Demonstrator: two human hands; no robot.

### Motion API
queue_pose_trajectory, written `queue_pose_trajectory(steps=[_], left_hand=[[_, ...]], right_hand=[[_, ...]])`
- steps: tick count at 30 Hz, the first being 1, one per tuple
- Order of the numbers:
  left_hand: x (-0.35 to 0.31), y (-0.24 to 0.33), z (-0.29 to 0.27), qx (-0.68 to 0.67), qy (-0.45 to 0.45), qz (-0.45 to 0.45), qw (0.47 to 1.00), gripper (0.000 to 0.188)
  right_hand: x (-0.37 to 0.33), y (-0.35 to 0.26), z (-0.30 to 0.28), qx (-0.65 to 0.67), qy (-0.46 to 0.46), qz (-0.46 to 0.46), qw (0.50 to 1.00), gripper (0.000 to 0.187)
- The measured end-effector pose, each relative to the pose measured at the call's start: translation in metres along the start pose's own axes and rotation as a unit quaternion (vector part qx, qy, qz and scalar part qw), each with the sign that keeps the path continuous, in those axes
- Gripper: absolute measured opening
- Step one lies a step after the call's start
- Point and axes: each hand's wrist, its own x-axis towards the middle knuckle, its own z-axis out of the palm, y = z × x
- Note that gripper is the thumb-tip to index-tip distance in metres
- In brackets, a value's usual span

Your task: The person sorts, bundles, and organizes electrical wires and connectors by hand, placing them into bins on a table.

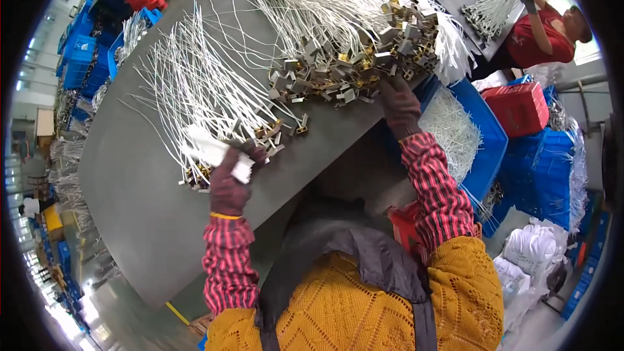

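Note:
My left hand (230, 182), in a dark maroon glove, is closed on a white strip (209, 149) that looks like folded paper or film. The strip lies over the near end of a spread of white wires (195, 84) with small metal and brass-coloured end pieces. My right hand (400, 105), gloved the same way, reaches to the near edge of a large heap of metal-ended parts (348, 68). Its fingertips are pressed together among these parts, and what they grip is hidden. Long white wires (312, 0) run away from that heap.
The grey table (136, 221) has a curved left edge. Beside my right arm stands a blue bin (491, 156) of short white wires. A red crate (515, 109) is farther right. Across another table, a person in red (539, 36) handles a wire bundle.

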Motion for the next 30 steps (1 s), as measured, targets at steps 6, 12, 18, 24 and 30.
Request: queue_pose_trajectory(steps=[6,12,18,24,30], left_hand=[[0.010,-0.067,0.086,-0.004,-0.071,-0.082,0.994,0.033],[0.012,-0.158,0.150,0.043,0.051,-0.101,0.993,0.023],[0.019,-0.201,0.207,-0.053,0.105,-0.171,0.978,0.016],[0.014,-0.208,0.210,-0.121,0.103,-0.129,0.979,0.016],[0.024,-0.187,0.200,-0.145,0.075,-0.054,0.985,0.020]], right_hand=[[-0.059,0.006,-0.010,-0.072,-0.044,-0.134,0.987,0.024],[-0.148,-0.029,-0.010,0.348,-0.060,-0.143,0.925,0.036],[-0.262,-0.006,-0.061,0.481,-0.234,0.131,0.835,0.029],[-0.448,0.170,-0.120,0.280,-0.026,0.353,0.893,0.025],[-0.564,0.251,-0.148,0.299,0.022,0.544,0.783,0.029]])
